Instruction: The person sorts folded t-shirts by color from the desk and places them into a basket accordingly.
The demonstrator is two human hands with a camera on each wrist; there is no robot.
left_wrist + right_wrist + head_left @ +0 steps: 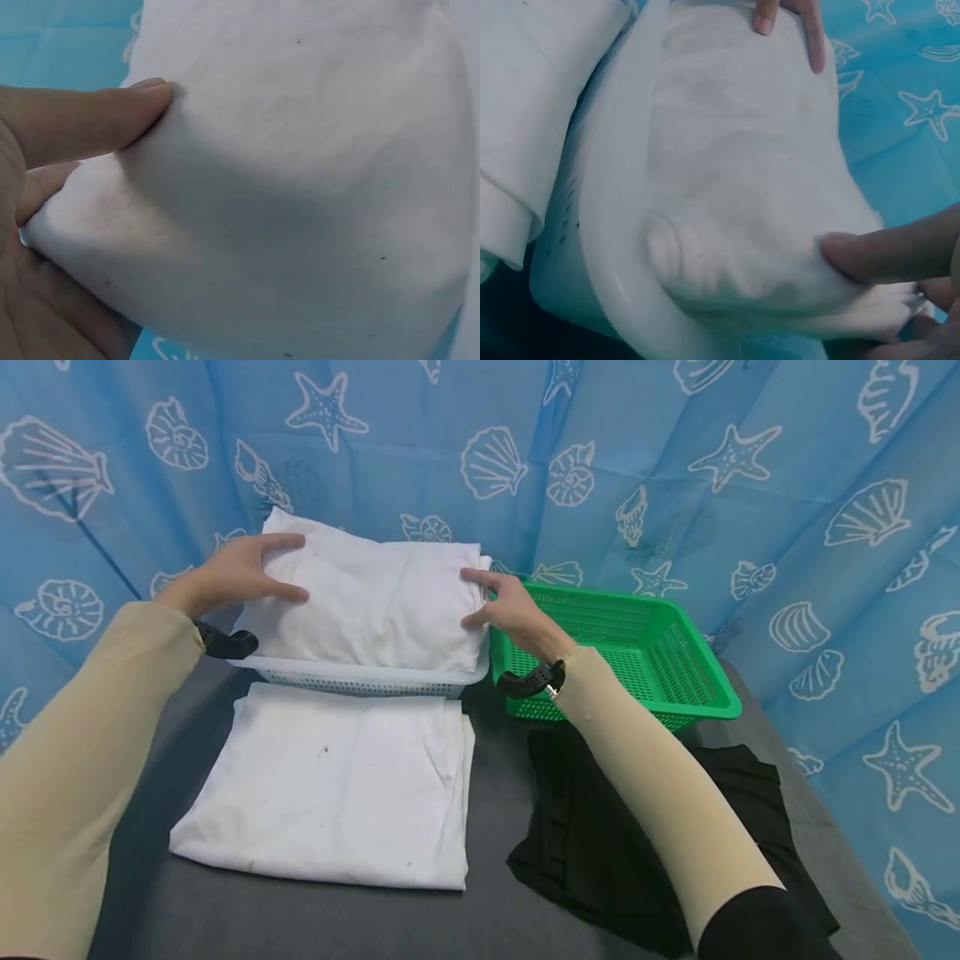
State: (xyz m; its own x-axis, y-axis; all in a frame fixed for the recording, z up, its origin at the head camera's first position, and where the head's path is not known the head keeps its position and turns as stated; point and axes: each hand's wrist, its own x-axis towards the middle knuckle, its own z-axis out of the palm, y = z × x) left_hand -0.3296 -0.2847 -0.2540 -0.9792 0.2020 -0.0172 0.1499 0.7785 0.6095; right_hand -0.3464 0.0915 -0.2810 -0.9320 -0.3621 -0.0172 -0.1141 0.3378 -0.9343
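Note:
A folded white cloth (367, 593) lies in a white plastic basket (360, 677) and rises above its rim. My left hand (236, 572) grips the cloth's left edge, the thumb on its upper face and other fingers behind the edge in the left wrist view. At the opposite edge, my right hand (517, 610) pinches the cloth, with the thumb (885, 251) on top and fingers curled beneath. The right wrist view shows the layered folds at that end.
Another folded white cloth (330, 785) lies on the grey table surface (315, 918) before the white basket. To the right stands a green perforated basket (675, 660), with a black folded garment (600, 835) in front, partly under my right forearm. A blue shell-print curtain (420, 443) hangs behind.

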